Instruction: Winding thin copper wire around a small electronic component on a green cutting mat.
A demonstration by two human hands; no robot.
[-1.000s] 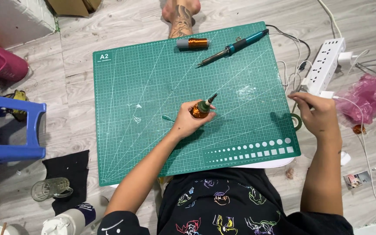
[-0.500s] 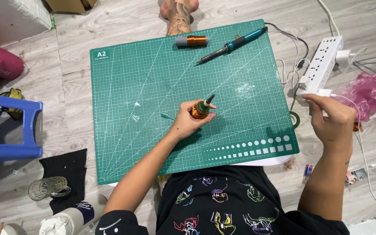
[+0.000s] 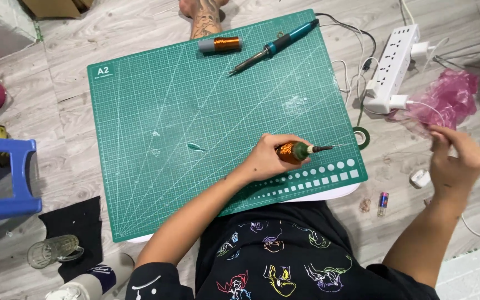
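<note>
On the green gridded cutting mat (image 3: 195, 128), near its lower right corner, the person's left hand (image 3: 268, 158) is wrapped around a small spool of copper-coloured wire with a green end and a dark tip (image 3: 298, 150), the tip pointing right toward the mat's edge. Off the mat to the right, above the pale wood-patterned floor (image 3: 101, 30), the right hand (image 3: 456, 161) is raised and blurred; its fingers look loosely curled, and whether they hold anything cannot be told. Just beyond that hand lies a crumpled pink plastic bag (image 3: 445, 100), beside a white power strip (image 3: 395, 64) with white plugs in it. A small roll of dark green tape (image 3: 361, 137) sits at the mat's right edge. At the far edge of the mat rest a teal-handled soldering iron (image 3: 276, 46) and a second copper wire spool with grey ends (image 3: 220, 44). A blue plastic stool (image 3: 6, 178) stands at the left.
</note>
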